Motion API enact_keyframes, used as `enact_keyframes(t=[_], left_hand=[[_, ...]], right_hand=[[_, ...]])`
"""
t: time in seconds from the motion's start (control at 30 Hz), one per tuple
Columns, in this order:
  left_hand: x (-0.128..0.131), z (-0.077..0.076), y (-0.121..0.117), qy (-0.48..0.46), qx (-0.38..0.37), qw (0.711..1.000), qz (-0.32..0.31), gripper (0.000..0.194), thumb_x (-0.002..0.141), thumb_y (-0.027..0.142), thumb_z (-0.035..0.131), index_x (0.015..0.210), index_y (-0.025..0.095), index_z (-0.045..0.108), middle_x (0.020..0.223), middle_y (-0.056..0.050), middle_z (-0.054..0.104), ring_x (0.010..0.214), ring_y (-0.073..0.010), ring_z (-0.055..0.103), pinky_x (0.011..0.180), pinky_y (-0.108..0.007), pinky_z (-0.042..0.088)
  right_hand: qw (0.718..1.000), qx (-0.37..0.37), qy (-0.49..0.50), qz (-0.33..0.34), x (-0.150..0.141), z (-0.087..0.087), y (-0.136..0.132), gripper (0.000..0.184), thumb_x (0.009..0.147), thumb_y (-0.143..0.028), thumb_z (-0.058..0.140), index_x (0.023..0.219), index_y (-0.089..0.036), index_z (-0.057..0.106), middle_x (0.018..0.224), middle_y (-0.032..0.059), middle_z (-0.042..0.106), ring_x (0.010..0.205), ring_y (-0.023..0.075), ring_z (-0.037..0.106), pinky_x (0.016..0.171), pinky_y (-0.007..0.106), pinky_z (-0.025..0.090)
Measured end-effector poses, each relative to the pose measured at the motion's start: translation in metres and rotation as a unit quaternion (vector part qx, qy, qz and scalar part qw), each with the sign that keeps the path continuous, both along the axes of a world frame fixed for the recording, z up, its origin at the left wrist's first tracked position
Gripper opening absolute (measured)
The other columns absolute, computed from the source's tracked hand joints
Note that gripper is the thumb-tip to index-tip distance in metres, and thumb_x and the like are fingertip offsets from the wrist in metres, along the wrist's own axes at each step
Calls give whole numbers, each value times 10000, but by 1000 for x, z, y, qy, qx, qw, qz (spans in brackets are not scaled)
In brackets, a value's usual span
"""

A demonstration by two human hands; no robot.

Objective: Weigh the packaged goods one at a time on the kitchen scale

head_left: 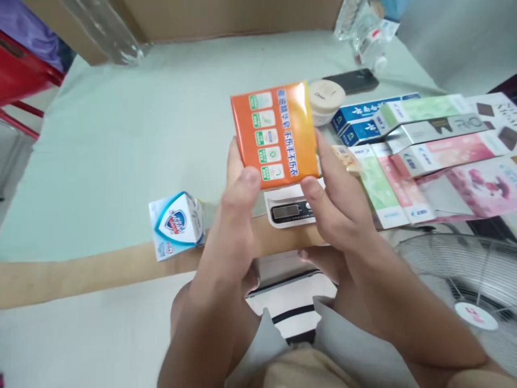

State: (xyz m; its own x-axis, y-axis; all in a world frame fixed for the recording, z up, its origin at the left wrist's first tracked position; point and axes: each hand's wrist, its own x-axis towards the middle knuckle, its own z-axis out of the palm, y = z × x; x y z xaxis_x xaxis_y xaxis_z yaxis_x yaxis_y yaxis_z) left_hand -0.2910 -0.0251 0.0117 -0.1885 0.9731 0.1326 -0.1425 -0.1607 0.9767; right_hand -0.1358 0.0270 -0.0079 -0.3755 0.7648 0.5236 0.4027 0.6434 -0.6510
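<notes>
Both my hands hold an orange soap pack (270, 137) with Chinese print and a column of small pictures, raised above the table. My left hand (238, 215) grips its lower left corner, thumb on the front face. On the lower right side, my right hand (343, 205) is closed round the edge, its thumb also at the front. Beneath the pack lies a white kitchen scale (285, 213) with a dark display, partly hidden by the pack and my right hand. Left of my hands a white and blue soap box (175, 226) rests near the table's front edge.
Right of the pack are a round lidded tub (325, 99), a black phone (353, 81), blue boxes (355, 126) and several pastel cartons (448, 156). A plastic bottle (371, 51) lies at the back right. A fan (472, 280) stands at the lower right; cardboard (234, 16) borders the back.
</notes>
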Motion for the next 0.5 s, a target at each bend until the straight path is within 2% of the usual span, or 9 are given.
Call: enact_keyframes(t=[0.07,0.1,0.2,0.33,0.4,0.5], left_hand=[[11,-7,14,-17,4,998,-60,407,1002,494,377,1317,366,601,1441,16,660,1570,-268,438,1277,-484,451],[15,-11,20,-25,3,997,-71,406,1010,483,376,1330,355,591,1454,11,652,1565,-265,443,1288,-466,432],[23,-19,32,9,-15,999,-46,443,992,540,425,1328,321,613,1466,-1,650,1550,-278,458,1295,-431,411],[22,-31,39,43,-46,997,-37,528,980,626,409,1286,287,674,1516,-14,634,1581,-309,407,1312,-477,380],[19,-39,41,49,-61,997,-11,566,970,661,434,1327,287,665,1606,-11,560,1627,-296,327,1359,-481,285],[14,-47,42,45,-87,991,88,599,962,673,484,1436,322,593,1724,24,399,1670,-228,215,1401,-426,133]], right_hand=[[1000,-20,-3,4,12,-8,11,552,1059,-529,425,1540,-270,500,1416,107,683,1302,318,646,1147,571,521],[1000,-28,-4,5,17,-12,16,539,1055,-498,435,1532,-256,503,1387,113,695,1261,316,663,1114,568,541],[999,-51,3,-11,22,-20,25,498,1036,-380,455,1505,-222,510,1362,134,705,1220,313,678,1045,548,576],[995,-82,1,-49,22,-25,25,489,1012,-274,429,1479,-158,516,1328,167,725,1193,315,705,1041,560,583],[995,-73,0,-62,24,-25,22,508,1001,-262,441,1492,-150,504,1415,175,685,1292,317,669,1115,578,546],[996,-30,24,-83,29,-23,18,569,981,-282,515,1541,-198,464,1615,150,531,1523,304,488,1270,592,405]])
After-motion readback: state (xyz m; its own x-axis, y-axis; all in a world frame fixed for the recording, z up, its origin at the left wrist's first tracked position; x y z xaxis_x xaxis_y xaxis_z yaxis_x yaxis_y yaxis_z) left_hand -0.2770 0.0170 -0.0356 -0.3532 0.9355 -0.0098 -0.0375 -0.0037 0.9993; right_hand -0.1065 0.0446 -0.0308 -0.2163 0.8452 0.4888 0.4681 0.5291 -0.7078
